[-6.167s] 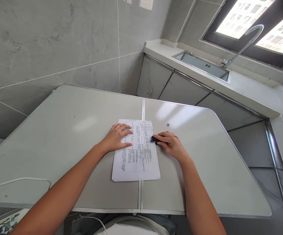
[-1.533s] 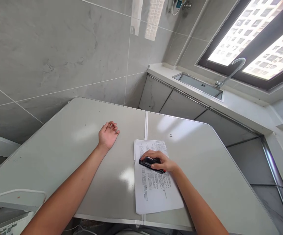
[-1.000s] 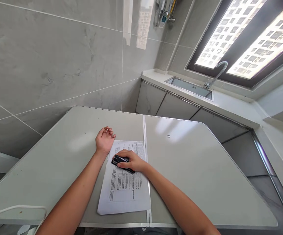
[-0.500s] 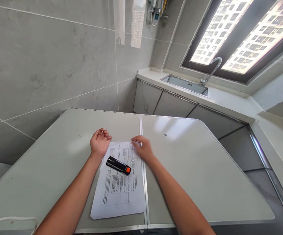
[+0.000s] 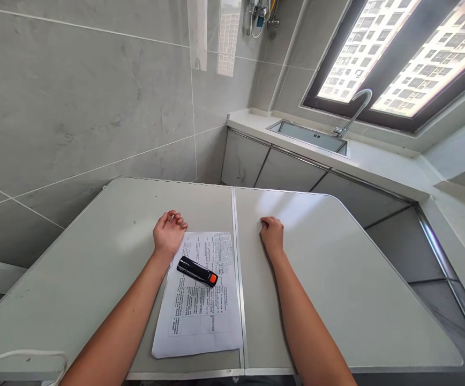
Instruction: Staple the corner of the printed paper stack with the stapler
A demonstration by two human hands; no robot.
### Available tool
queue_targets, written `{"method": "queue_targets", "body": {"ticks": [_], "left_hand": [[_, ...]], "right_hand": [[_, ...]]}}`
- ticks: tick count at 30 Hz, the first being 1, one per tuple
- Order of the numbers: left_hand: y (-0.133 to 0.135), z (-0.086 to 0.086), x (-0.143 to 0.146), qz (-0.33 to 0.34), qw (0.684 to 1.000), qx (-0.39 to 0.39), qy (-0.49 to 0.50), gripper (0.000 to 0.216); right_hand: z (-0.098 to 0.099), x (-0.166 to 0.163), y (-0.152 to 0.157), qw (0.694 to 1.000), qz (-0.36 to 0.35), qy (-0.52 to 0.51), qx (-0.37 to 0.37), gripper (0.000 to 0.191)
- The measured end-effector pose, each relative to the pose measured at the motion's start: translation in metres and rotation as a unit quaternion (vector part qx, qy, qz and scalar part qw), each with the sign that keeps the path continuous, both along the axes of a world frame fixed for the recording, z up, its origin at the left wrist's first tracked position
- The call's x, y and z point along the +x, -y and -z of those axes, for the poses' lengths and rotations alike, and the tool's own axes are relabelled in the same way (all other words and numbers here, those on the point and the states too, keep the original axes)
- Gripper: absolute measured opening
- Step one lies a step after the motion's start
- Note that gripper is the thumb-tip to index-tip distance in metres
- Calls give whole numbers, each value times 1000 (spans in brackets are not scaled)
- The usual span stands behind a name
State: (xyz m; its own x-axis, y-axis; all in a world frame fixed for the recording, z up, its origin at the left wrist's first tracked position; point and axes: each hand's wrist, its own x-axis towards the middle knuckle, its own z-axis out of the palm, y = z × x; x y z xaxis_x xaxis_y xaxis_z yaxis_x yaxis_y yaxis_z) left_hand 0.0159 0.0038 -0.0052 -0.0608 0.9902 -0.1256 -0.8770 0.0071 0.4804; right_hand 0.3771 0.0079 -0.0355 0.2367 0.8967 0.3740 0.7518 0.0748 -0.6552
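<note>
A printed paper sheet (image 5: 200, 316) lies on the grey folding table (image 5: 96, 268), just left of the table's middle seam. A black stapler with an orange end (image 5: 197, 271) lies across the sheet, with no hand on it. My left hand (image 5: 169, 235) rests on the table at the sheet's top left corner, fingers loosely curled and apart, holding nothing. My right hand (image 5: 273, 234) is on the table right of the seam. Its fingers are bent down with the tips pressed to the surface, and what lies under them is hidden.
A grey tiled wall stands behind the table. At the back right a counter holds a sink (image 5: 308, 135) with a curved tap (image 5: 355, 110) under a window. A white cable (image 5: 19, 355) loops at the table's front left corner.
My right hand has let go of the stapler, left it on the sheet, and moved right across the seam to where a small metal piece lay. My left hand has stayed put.
</note>
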Motion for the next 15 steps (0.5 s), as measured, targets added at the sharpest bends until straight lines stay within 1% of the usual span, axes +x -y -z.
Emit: {"method": "queue_targets", "body": {"ticks": [2, 5, 7, 9, 12, 15], "left_hand": [[0, 0, 0, -3, 1000, 0, 1, 12], [0, 1, -1, -5, 1000, -2, -3, 12], [0, 2, -1, -3, 1000, -2, -1, 12], [-1, 2, -2, -3, 1000, 2, 1, 11], [-1, 3, -2, -3, 1000, 11, 0, 11], [0, 2, -1, -2, 1000, 17, -6, 11]], "right_hand": [[-6, -24, 5, 999, -41, -29, 11, 32], [-14, -71, 10, 986, -147, -73, 22, 30], [-16, -103, 6, 973, -211, -96, 9, 30], [-16, -132, -4, 961, -258, -103, -15, 30], [-16, -161, -28, 951, -296, -81, -40, 32], [-17, -174, -47, 950, -299, -72, -47, 33]]}}
